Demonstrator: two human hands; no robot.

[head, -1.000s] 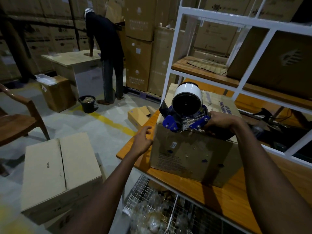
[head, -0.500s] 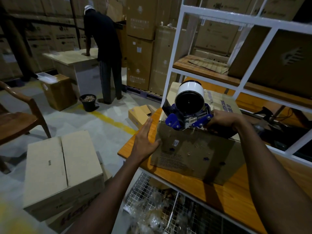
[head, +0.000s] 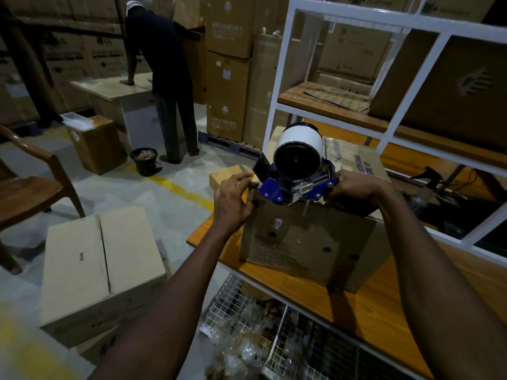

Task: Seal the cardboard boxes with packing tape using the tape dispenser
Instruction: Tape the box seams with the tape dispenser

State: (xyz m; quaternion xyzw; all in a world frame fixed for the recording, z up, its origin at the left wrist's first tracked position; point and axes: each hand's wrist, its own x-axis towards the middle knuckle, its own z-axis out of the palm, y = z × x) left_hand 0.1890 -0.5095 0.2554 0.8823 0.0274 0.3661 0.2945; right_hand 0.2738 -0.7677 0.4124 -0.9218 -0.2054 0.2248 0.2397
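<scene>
mid-frame, right hand (head: 354, 185) grips the blue, white-rolled tape dispenser (head: 296, 171) on the brown cardboard box (head: 301, 239); left hand (head: 233, 198) seemingly pinches the tape end (head: 255, 185), and slipping would wrinkle it.

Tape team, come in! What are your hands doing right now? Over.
Right hand grips tape dispenser at box top edge. Left hand beside it, hold unclear. Nothing seen in the way.
</scene>
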